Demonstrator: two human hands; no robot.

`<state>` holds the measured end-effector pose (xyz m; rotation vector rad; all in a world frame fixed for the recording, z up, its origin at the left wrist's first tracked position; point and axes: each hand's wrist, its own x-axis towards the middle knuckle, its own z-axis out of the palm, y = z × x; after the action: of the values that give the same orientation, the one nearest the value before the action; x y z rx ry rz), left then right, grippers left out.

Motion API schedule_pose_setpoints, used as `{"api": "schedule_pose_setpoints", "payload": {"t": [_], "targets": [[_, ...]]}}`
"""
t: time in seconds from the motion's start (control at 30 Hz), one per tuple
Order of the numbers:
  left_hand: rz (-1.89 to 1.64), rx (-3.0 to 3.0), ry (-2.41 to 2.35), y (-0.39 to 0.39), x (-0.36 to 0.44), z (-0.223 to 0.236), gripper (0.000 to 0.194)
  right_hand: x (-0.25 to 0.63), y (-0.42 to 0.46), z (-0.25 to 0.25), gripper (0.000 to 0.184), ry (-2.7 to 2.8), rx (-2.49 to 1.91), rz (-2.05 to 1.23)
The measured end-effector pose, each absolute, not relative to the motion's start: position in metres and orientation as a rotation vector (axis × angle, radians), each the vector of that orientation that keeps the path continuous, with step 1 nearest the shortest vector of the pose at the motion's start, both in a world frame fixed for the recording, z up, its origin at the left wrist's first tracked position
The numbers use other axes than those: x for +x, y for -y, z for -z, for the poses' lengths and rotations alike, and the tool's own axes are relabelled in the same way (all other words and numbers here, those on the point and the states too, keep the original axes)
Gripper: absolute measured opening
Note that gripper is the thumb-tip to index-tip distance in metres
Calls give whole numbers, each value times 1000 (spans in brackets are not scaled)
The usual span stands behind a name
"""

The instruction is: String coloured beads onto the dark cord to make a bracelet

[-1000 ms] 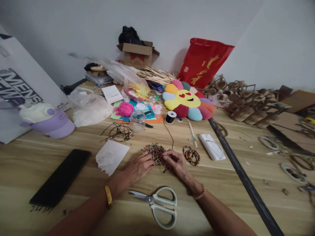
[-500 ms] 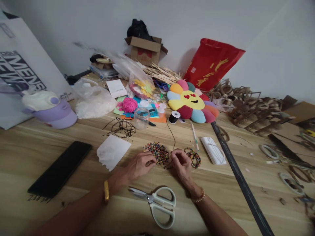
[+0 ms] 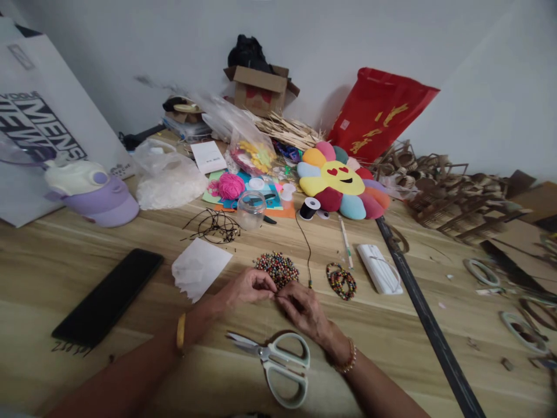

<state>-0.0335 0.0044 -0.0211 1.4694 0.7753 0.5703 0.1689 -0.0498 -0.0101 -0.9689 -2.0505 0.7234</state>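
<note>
My left hand (image 3: 252, 285) is closed in a pinch at the near edge of a pile of small multicoloured beads (image 3: 277, 267). What lies between its fingertips is too small to make out. My right hand (image 3: 304, 310) meets it fingertip to fingertip, pinching the black cord (image 3: 308, 249), which runs down from a spool (image 3: 309, 208) and passes behind the knuckles. To the right of that hand lies a coiled strand of strung beads (image 3: 342, 281). Scissors (image 3: 272, 351) with pale handles rest on the table just below both hands.
A black phone (image 3: 108, 296) and crumpled white paper (image 3: 200, 267) lie to the left. Farther back are a glass jar (image 3: 251, 212), tangled black cords (image 3: 215, 225), pink yarn (image 3: 230, 186) and a flower cushion (image 3: 343, 180). A white power bank (image 3: 378, 268) sits right, beside a dark strip (image 3: 426, 313).
My right hand has moved left and down, away from the strung beads, to meet my left fingertips. My left hand has barely shifted. The view has turned slightly.
</note>
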Motion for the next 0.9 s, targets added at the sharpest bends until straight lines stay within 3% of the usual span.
{"api": "schedule_pose_setpoints", "payload": {"t": [0.37,0.9], "targets": [[-517,1479,-747,-4,-35,13,11,170,50,9,16,2172,-1000,-789],[-490,1462,-729,-7,-35,14,17,171,48,6,13,2168,-986,-860]]}}
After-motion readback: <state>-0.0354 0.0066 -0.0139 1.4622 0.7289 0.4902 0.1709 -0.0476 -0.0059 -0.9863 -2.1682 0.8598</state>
